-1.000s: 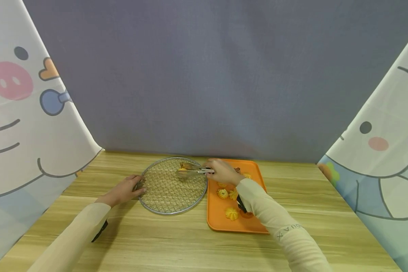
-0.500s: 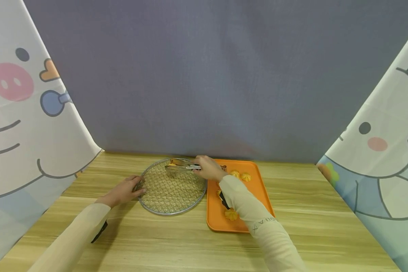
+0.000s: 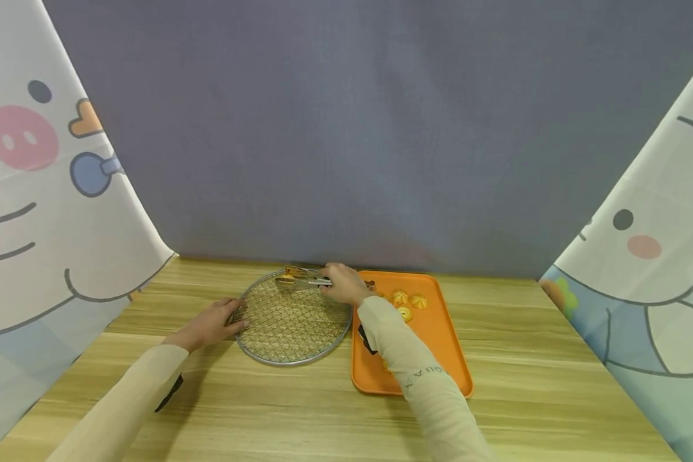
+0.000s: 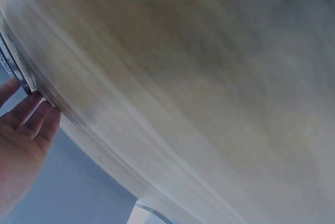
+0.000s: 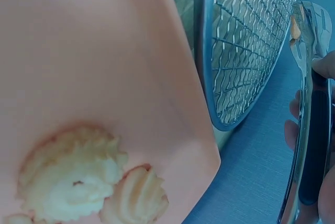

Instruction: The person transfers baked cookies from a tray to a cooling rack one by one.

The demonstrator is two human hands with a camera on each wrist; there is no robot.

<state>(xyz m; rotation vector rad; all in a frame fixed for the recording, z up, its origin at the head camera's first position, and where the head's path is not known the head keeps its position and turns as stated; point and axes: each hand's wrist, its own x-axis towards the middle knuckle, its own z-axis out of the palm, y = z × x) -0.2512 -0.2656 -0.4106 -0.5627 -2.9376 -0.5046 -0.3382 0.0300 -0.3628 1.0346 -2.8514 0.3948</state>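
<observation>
My left hand (image 3: pixel 215 323) rests at the near-left rim of a round wire rack (image 3: pixel 291 327), thumb and fingers spread along the edge. In the left wrist view its fingertips (image 4: pixel 49 114) touch the rim and look fairly straight. My right hand (image 3: pixel 344 284) grips a pair of food tongs (image 3: pixel 306 282) with dark handles, pointing left over the rack's far part. A small yellowish cookie (image 5: pixel 296 28) sits between the tong tips; whether it touches the rack cannot be told. Several piped cookies (image 3: pixel 400 297) lie on an orange tray (image 3: pixel 439 359), some hidden under my right arm.
The tray stands right of the rack, its edge close to the rim. Both are on a wood-grain table (image 3: pixel 554 372). A grey cloth screen (image 3: pixel 346 128) rises behind, with cartoon-printed panels (image 3: pixel 658 256) on both sides.
My right hand has moved left with the tongs and cookie, toward the rack's far-left part. More cookies at the tray's far side now show. The left hand stays at the rim.
</observation>
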